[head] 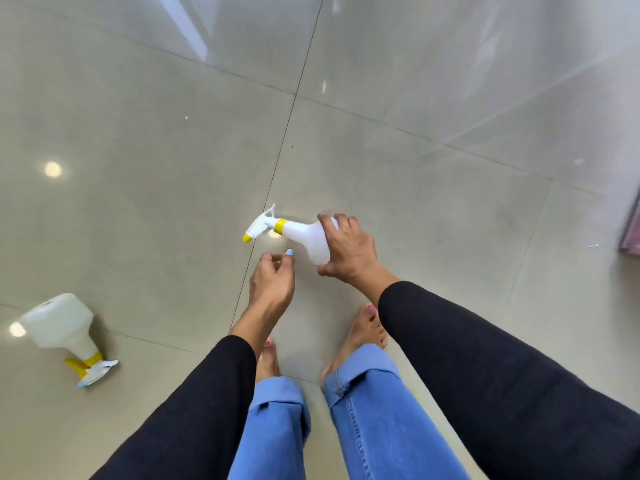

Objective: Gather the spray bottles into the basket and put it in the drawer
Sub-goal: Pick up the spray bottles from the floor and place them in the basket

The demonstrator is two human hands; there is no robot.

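A white spray bottle (304, 235) with a yellow collar and yellow nozzle tip lies sideways just above the glossy tiled floor, nozzle pointing left. My right hand (349, 252) is shut around its round body. My left hand (272, 280) hovers just below the nozzle with fingers loosely curled and nothing in it. A second white spray bottle (60, 327), also with yellow trim, lies on its side on the floor at the lower left, well apart from both hands. No basket or drawer is in view.
My bare feet (369, 332) and blue jeans (374, 410) are directly below the hands. A mauve edge of some furniture or mat (632, 233) shows at the far right. Pale floor tiles (415, 116) stretch in all directions.
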